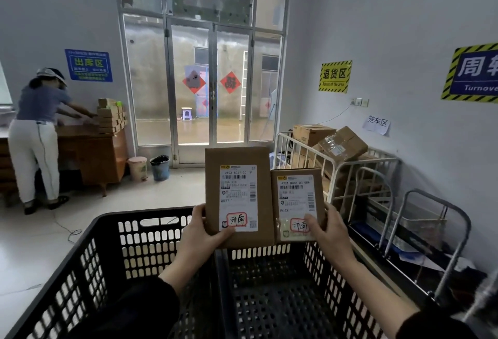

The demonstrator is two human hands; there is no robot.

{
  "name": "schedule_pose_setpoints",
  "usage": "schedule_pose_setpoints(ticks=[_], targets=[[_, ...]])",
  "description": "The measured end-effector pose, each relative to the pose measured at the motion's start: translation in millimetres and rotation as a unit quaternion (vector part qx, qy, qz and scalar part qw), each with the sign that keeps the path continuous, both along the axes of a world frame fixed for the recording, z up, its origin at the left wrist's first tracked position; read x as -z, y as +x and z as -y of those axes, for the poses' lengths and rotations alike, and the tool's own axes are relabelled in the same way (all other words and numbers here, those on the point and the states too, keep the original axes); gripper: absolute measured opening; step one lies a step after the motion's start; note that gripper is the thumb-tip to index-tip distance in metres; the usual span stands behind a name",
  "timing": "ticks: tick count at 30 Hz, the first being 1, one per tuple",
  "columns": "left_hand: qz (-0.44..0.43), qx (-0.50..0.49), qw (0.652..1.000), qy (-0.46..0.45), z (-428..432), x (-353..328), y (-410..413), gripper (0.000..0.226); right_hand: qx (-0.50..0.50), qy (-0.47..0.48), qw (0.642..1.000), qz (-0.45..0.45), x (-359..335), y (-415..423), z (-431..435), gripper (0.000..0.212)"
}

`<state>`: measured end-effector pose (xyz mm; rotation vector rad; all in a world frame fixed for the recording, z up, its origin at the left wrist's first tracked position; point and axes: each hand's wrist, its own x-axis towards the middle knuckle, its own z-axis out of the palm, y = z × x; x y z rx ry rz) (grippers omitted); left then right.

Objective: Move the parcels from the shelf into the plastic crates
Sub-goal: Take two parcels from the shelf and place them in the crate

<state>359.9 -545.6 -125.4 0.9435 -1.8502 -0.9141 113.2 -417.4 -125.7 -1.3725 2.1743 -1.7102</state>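
Note:
My left hand grips the lower left corner of a larger brown parcel with a white label marked A027. Beside it, my right hand grips a smaller brown parcel labelled B048 by its lower right corner. Both parcels are held upright, side by side and touching, above two black perforated plastic crates. The left crate and the right crate stand next to each other below my arms. I see no parcels inside either crate. No shelf is in view.
A white metal cage trolley with cardboard boxes stands to the right, with metal cart handles nearer me. At far left a person leans over a wooden desk stacked with small boxes. Two bins sit by the glass doors.

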Motion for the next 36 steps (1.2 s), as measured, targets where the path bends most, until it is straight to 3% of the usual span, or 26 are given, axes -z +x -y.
schedule_pose_setpoints(ticks=[7,12,15,22,30,36], targets=[[-0.004,-0.037,0.998,0.054,19.4,24.9,-71.5,0.072,-0.051,0.045,0.996,0.066,25.0,-75.4,44.7,0.042],[-0.003,-0.103,0.991,0.088,29.2,53.9,-111.8,0.064,-0.055,0.078,0.987,0.129,66.9,-110.0,74.2,0.037],[0.009,-0.135,0.983,0.123,30.6,76.7,-129.7,0.063,-0.047,0.109,0.98,0.161,97.4,-120.6,87.0,0.049],[0.012,-0.189,0.964,0.186,15.3,116.2,-153.7,0.067,-0.001,0.111,0.961,0.252,142.8,-113.3,99.2,0.043],[0.008,-0.215,0.933,0.288,-6.6,152.9,-150.0,0.069,0.031,0.191,0.938,0.287,195.2,-95.8,70.6,0.055],[0.009,-0.232,0.91,0.342,5.7,174.5,-145.9,0.068,0.0,0.243,0.932,0.27,210.4,-99.0,79.5,0.05]])
